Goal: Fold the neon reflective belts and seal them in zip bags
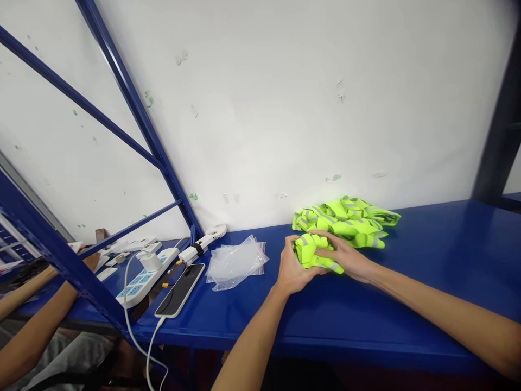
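Head view shows me the neon-yellow cloth bundle (308, 250) just in front of the cloth pile (350, 220), over the worktop (427, 277). Fingers of the left hand (293, 273) and right hand (347, 257) are clamped on it from opposite sides. I judge it light, soft, slightly slick, hardly fragile; I'd grip broadly around its sides, since loose folds could slip.

No lettering or numbers seem legible from here.
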{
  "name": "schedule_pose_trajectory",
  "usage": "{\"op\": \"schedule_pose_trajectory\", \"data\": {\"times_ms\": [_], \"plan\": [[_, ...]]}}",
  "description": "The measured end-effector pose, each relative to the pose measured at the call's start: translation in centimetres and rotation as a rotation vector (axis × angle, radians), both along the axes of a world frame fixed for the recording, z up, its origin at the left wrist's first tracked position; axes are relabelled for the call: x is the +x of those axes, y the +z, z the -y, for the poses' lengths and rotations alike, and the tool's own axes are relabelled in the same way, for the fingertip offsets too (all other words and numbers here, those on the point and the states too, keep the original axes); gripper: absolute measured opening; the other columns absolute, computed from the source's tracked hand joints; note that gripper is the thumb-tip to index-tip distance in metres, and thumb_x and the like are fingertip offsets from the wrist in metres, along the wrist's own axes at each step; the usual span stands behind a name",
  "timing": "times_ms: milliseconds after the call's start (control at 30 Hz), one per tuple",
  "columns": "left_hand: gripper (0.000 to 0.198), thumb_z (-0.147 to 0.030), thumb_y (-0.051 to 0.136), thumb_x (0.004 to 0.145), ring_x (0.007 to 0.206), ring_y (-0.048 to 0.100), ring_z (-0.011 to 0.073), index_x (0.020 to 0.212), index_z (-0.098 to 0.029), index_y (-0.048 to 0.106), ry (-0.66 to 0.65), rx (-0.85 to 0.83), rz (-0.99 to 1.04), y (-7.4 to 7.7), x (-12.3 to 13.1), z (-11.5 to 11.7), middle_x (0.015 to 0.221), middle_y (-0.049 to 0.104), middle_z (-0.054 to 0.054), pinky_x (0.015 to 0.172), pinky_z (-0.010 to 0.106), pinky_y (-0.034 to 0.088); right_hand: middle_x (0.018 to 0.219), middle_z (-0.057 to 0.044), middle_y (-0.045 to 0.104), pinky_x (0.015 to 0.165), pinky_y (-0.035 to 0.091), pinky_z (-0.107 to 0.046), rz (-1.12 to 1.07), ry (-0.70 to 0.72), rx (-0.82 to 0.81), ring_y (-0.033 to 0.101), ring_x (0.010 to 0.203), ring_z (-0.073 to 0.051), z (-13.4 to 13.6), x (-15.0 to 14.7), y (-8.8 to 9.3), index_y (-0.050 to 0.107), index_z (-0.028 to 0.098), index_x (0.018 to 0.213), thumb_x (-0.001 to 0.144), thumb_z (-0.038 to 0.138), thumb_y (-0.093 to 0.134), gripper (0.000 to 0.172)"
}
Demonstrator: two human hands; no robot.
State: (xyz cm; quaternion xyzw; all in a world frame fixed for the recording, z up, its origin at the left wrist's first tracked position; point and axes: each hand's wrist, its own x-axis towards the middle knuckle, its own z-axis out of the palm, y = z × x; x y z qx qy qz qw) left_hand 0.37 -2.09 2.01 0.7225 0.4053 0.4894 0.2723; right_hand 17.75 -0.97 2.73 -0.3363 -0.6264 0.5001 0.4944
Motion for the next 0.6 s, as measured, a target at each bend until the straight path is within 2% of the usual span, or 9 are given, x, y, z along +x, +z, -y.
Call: {"op": "schedule_pose_trajectory", "data": {"times_ms": [200,300,367,500,600], "plan": [[0.067,-0.047,0.084,0.057,0.086,0.058,0.0188,0.102,-0.022,0.041,-0.045,-0.048,-0.027,-0.2,-0.3,-0.4,0.097,0.061,0.003,0.074,0.028,0.044,0.115,-0.006,0.065,0.092,0.051,-0.042,0.282,-0.137,0.271,0.060,0.108,-0.030,-0.6,0.5,-0.8,0.057,0.025,0.117,0.080,0.046,0.065,0.044],[0.063,-0.049,0.083,0.059,0.082,0.056,0.0163,0.098,-0.021,0.041,-0.080,-0.045,-0.003,-0.4,-0.2,-0.6,0.092,0.060,0.000,0.071,0.025,0.043,0.110,-0.006,0.065,0.095,0.048,-0.045,0.312,-0.214,0.287,0.060,0.106,-0.030,-0.8,0.1,-1.5,0.055,0.024,0.113,0.081,0.046,0.063,0.039],[0.056,-0.050,0.079,0.064,0.078,0.053,0.0142,0.095,-0.021,0.041,-0.091,-0.050,0.014,-0.4,-0.1,-0.6,0.088,0.058,-0.001,0.069,0.024,0.042,0.117,-0.007,0.062,0.101,0.042,-0.048,0.297,-0.255,0.291,0.056,0.113,-0.030,-0.5,-0.2,-1.6,0.053,0.024,0.116,0.084,0.047,0.060,0.040],[0.044,-0.050,0.070,0.075,0.077,0.053,0.0127,0.089,-0.021,0.040,-0.078,-0.047,0.120,-0.3,0.2,-0.6,0.084,0.055,-0.002,0.070,0.023,0.042,0.136,-0.006,0.050,0.112,0.029,-0.048,0.246,-0.182,0.353,0.041,0.132,-0.028,0.5,-0.2,-1.0,0.048,0.030,0.129,0.092,0.048,0.046,0.042],[0.042,-0.048,0.069,0.077,0.076,0.053,0.0119,0.088,-0.021,0.039,-0.095,-0.045,0.227,-0.4,0.3,-0.8,0.083,0.054,-0.002,0.071,0.023,0.043,0.140,-0.006,0.045,0.113,0.027,-0.047,0.298,-0.119,0.428,0.039,0.133,-0.028,1.0,0.0,-0.6,0.043,0.033,0.137,0.087,0.049,0.056,0.055]]}}
